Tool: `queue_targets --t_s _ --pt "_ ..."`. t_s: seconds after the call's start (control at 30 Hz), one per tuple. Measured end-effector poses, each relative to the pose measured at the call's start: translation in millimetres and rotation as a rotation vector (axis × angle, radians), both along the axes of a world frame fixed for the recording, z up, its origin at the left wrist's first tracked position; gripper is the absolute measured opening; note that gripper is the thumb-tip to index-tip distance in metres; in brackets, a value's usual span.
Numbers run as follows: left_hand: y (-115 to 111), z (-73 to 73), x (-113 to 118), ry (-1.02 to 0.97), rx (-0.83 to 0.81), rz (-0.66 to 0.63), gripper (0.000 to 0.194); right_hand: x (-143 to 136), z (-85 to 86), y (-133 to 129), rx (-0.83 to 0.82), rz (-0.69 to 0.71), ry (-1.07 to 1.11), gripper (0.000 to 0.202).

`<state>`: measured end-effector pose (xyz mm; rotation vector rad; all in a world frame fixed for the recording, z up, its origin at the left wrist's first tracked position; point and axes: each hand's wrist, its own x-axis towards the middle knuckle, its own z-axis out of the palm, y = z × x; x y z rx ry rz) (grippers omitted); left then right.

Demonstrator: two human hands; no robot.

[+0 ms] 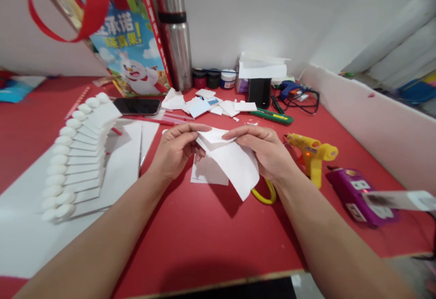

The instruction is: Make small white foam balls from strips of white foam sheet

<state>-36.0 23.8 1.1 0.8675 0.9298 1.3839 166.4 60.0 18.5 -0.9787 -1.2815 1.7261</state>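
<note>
A sheet of white paper (235,165) is held above the red table between both hands, its upper edge folded over. My left hand (179,147) pinches the fold's left end with thumb and fingers. At the right end, my right hand (264,147) grips the same paper between thumb and fingertips. Under it lies another white paper piece (207,174), partly covered. The yellow handle of a tool, perhaps scissors (267,194), pokes out beneath my right hand; the rest of it is hidden.
Left stands a curved white model (81,154) edged with white oval discs. Behind are a phone (136,106), a steel flask (179,45), a gift bag (132,58), paper scraps (199,107) and a green cutter (274,116). A yellow glue gun (313,154) and purple box (357,194) sit right.
</note>
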Motion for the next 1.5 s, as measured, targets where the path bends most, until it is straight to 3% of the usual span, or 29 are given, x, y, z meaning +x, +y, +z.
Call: queue_targets --t_s 0.37,0.67,0.93,1.1,1.27,1.37,1.5 --pt "1.1 -0.1 -5.1 -0.039 -0.039 -0.111 0.036 0.5 2.1 1.1 0.007 -0.009 -0.062 0.015" --pt "-0.7 -5.0 -1.5 0.095 -0.091 -0.207 0.04 3.1 0.1 0.9 0.008 0.046 -0.052 0.013" --pt "2.3 -7.3 -1.8 0.137 -0.103 -0.176 0.035 2.2 -0.1 3.2 0.046 -0.002 -0.117 0.015" --pt "1.7 -5.4 -1.3 0.227 -0.078 -0.094 0.027 2.0 2.5 5.6 0.064 -0.056 -0.16 0.018" --pt "-1.1 -2.0 0.4 0.335 -0.072 -0.067 0.022 1.0 -3.1 5.5 0.067 0.064 -0.235 0.038" --pt "-3.0 -1.8 0.9 0.372 -0.077 -0.088 0.02 -0.4 -8.1 4.8 0.118 0.088 -0.341 0.04" --pt "-4.6 -1.6 0.3 0.376 -0.083 -0.132 0.023 -1.7 -7.8 4.5 0.01 0.027 -0.104 0.027"
